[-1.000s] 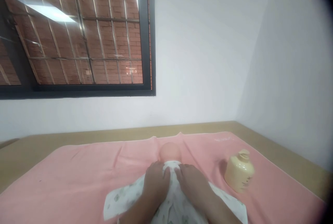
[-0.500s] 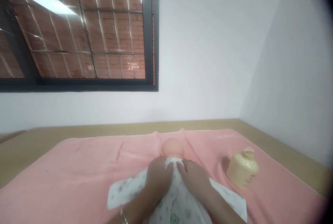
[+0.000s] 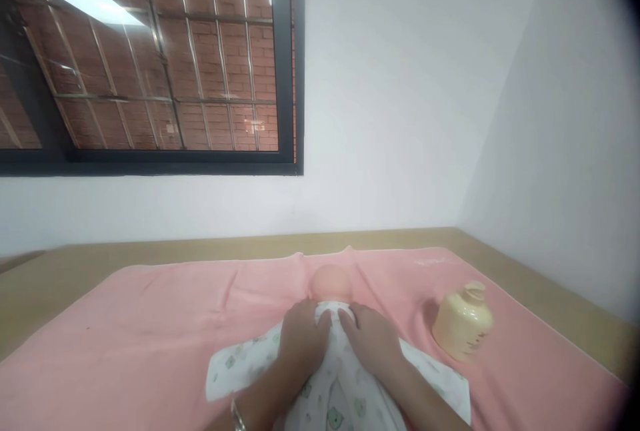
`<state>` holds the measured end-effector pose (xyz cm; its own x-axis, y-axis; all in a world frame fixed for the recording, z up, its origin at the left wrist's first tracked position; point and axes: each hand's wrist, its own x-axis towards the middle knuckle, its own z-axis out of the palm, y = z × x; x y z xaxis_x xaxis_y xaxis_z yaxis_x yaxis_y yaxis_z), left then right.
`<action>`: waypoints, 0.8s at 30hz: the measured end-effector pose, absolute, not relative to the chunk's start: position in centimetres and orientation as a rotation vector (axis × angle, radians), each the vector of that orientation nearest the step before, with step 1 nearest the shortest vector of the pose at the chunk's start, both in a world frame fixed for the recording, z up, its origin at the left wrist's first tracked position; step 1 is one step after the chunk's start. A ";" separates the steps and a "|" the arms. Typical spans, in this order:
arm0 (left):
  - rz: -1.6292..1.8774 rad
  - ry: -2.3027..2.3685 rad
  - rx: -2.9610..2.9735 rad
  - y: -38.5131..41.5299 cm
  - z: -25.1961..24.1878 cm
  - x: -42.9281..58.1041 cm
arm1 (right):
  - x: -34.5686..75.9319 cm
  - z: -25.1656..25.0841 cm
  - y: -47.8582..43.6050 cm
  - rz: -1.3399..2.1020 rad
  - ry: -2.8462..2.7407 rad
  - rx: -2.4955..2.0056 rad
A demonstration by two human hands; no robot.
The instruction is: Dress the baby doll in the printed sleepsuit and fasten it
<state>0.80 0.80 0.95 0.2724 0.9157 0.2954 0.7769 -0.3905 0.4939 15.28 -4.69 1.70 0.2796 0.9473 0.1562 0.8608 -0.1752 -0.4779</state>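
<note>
A baby doll lies on a pink towel, its bald head pointing away from me. Its body is covered by a white printed garment. My left hand rests on the garment at the doll's chest, fingers curled at the collar. My right hand lies beside it on the other side of the collar, fingers pressed on the cloth. The fingertips of both hands nearly meet just below the doll's neck.
A cream lotion bottle stands on the towel to the right of the doll. The towel covers a tan wooden surface set against white walls. A dark-framed window is at the upper left.
My view has shifted slightly. Both hands stay on the garment at the doll's chest, barely moved.
</note>
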 end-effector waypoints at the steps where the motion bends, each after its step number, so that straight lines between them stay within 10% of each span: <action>1: 0.795 1.563 2.283 0.8 0.9 0.8 | 15.3 1.7 -4.7 0.248 -1.619 -2.077; 24: 0.834 1.543 2.261 1.2 0.5 0.8 | 15.5 1.3 -4.4 0.221 -1.628 -2.053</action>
